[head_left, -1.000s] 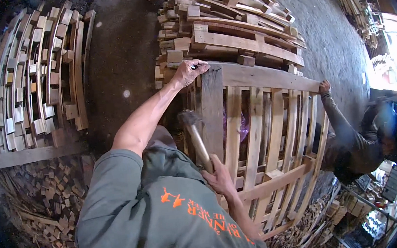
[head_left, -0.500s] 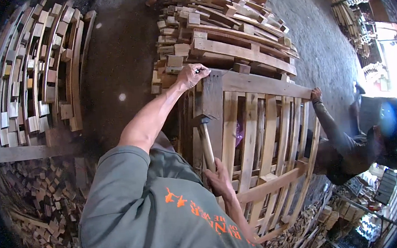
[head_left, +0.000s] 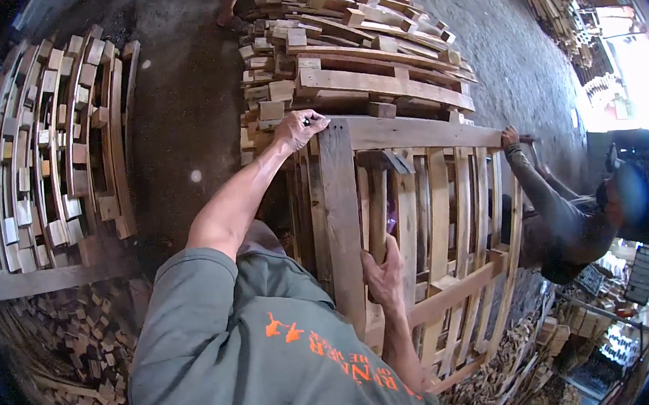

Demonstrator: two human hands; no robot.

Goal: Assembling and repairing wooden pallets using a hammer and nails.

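Observation:
My right hand (head_left: 385,271) is closed round the wooden handle of a hammer (head_left: 377,205), its dark metal head raised over the slats. In front of me a wooden pallet (head_left: 339,193) stands on edge, its slats running away from my body. At its upper left corner, my left hand (head_left: 301,130) is closed against the end of the top board (head_left: 418,130). Something small and dark shows between those fingers, too small to name. Dark nail marks dot the board near that corner.
A co-worker (head_left: 573,219) bends at the pallet's right end, one hand (head_left: 510,137) on its top corner. Stacked pallets (head_left: 375,74) rise behind, and another stack (head_left: 57,149) stands left. Wood offcuts (head_left: 84,362) pile up lower left. A person's bare leg (head_left: 228,6) shows at the top.
The hammer has moved right and up, from beside the corner post to over the slats. My left hand stays at the corner. The co-worker's other arm now shows, reaching forward.

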